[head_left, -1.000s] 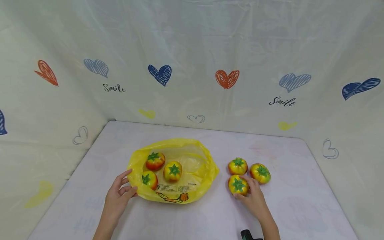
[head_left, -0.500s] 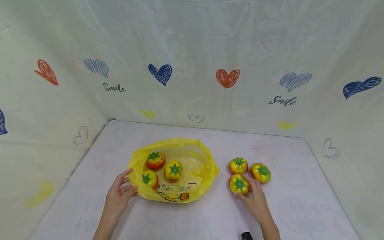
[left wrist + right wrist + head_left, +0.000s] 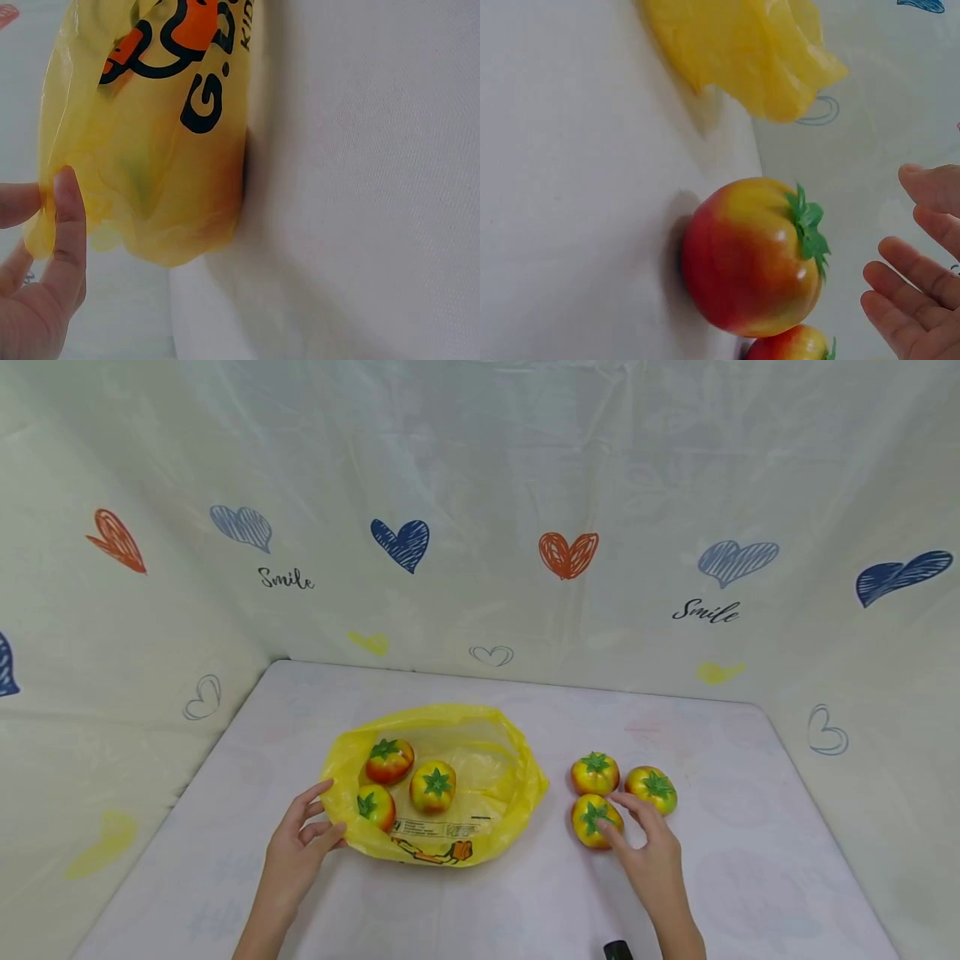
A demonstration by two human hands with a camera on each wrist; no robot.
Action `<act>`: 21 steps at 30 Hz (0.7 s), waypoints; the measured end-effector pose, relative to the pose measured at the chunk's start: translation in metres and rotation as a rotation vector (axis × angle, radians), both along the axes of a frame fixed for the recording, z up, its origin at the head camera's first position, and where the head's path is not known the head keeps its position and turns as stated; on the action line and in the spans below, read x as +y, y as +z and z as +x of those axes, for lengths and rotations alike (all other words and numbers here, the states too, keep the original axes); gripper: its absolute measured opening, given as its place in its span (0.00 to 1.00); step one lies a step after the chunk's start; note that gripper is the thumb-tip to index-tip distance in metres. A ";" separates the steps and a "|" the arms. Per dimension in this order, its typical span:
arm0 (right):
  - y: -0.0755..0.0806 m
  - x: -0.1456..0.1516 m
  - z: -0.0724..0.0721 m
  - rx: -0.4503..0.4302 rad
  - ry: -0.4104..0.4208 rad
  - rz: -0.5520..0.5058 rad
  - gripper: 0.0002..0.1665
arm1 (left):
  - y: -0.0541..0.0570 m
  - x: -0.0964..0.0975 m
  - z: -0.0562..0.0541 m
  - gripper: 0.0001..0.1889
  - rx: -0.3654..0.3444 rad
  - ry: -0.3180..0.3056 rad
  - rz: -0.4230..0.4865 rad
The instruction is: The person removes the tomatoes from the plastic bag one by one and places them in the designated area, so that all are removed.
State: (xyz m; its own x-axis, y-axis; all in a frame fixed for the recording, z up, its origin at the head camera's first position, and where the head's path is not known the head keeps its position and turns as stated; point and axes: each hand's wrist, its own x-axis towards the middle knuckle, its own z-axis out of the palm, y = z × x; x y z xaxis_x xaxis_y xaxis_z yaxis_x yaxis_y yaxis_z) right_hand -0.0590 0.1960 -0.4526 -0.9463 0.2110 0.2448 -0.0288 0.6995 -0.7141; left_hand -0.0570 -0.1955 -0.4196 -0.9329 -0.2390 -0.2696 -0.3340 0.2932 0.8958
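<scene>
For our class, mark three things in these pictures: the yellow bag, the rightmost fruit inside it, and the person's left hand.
Yellow bag [image 3: 154, 142]: left wrist view, outer wall.
Rightmost fruit in the bag [image 3: 437, 783]: head view, green leaves.
Left hand [image 3: 298, 842]: head view, middle of the hand.

The plastic bag [image 3: 427, 717] is a see-through yellow, with an orange cartoon print [image 3: 187, 34] outlined in black and black lettering [image 3: 202, 105]. The six fruits [image 3: 742, 255] blend yellow into orange and red, with green in places, under star-shaped green leaves [image 3: 808, 226], while the worktop [image 3: 465, 910] is whitish lilac with faint pink and blue patches. The pale grey-white backdrop [image 3: 480, 452] carries scribbled hearts [image 3: 401, 545] in orange-red, navy and light blue, thin outlined hearts [image 3: 491, 656], yellow marks [image 3: 369, 643] and black "Smile" lettering [image 3: 287, 578].
</scene>
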 end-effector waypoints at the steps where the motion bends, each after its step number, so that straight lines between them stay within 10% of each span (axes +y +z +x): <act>1: 0.001 -0.001 0.000 0.019 0.002 -0.009 0.24 | 0.000 0.000 0.000 0.31 0.001 0.000 0.000; 21: 0.033 -0.047 -0.015 0.042 0.175 -0.099 0.21 | 0.000 -0.001 0.000 0.31 -0.008 -0.010 0.003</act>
State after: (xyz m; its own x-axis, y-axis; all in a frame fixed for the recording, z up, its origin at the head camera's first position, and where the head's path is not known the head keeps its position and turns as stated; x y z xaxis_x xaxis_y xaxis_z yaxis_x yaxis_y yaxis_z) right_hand -0.0737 0.1493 -0.4194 -0.9601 0.0693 0.2710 -0.1749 0.6074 -0.7749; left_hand -0.0573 -0.1961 -0.4199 -0.9329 -0.2292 -0.2779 -0.3385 0.2940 0.8939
